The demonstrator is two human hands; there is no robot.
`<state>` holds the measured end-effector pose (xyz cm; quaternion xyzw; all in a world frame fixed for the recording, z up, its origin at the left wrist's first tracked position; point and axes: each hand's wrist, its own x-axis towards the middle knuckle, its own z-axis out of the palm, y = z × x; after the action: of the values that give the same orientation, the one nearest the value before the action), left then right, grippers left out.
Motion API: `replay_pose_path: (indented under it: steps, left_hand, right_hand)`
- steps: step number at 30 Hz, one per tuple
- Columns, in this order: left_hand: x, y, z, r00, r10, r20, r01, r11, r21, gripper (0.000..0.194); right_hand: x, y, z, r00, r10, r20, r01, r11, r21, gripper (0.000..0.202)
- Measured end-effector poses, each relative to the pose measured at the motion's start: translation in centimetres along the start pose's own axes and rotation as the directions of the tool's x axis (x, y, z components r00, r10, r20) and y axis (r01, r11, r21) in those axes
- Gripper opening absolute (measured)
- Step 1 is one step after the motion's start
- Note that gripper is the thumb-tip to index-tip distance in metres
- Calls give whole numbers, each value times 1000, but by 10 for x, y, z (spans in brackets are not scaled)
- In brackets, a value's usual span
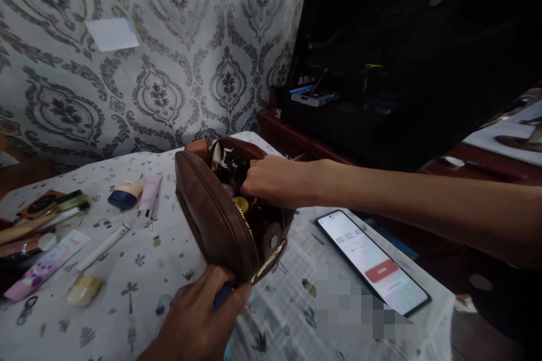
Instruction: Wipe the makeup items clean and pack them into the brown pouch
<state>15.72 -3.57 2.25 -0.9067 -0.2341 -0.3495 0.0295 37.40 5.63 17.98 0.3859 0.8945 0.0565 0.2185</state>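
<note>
A brown zippered bag point(212, 203) lies open on the patterned white cloth, with bottles and a yellow round item point(241, 205) inside. My left hand point(203, 310) pinches the near end of the bag beside the zipper; something dark blue shows between the thumb and fingers. My right hand point(275, 180) reaches in from the right over the bag's opening. Its fingers are curled down among the contents, and what they hold, if anything, is hidden.
Left on the cloth point(169, 242) lie a pink tube point(149, 196), a blue-capped bottle point(125, 194), a white pen-like stick point(104, 247), a yellowish item point(83, 290) and several other cosmetics. A phone point(372, 262) lies right of the bag. Behind stands a large dark screen point(402, 56).
</note>
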Motion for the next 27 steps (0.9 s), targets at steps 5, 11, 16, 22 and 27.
replay_pose_path:
  steps: [5,11,16,22,27]
  left_hand:
    - [7,1,-5,1000,24,1,-24,1000,7,32]
    - [7,1,-5,1000,18,13,-17,1000,-6,28]
    - [4,2,-3,1000,8,8,-8,1000,-22,30]
    - [3,1,-3,1000,2,15,-2,1000,-2,29]
    - [-1,1,0,1000,-10,26,10,1000,-10,31]
  right_hand:
    - [0,-2,-1,1000,8,11,-7,1000,-27,27]
    - [1,-3,1,1000,0,-15,-1,1000,-21,26]
    - [1,-3,1,1000,1,-8,-2,999,-32,26]
    - [2,-3,3,999,-49,-24,48,999,-17,25]
    - [1,-3,4,996,-84,-31,85,996,32,24]
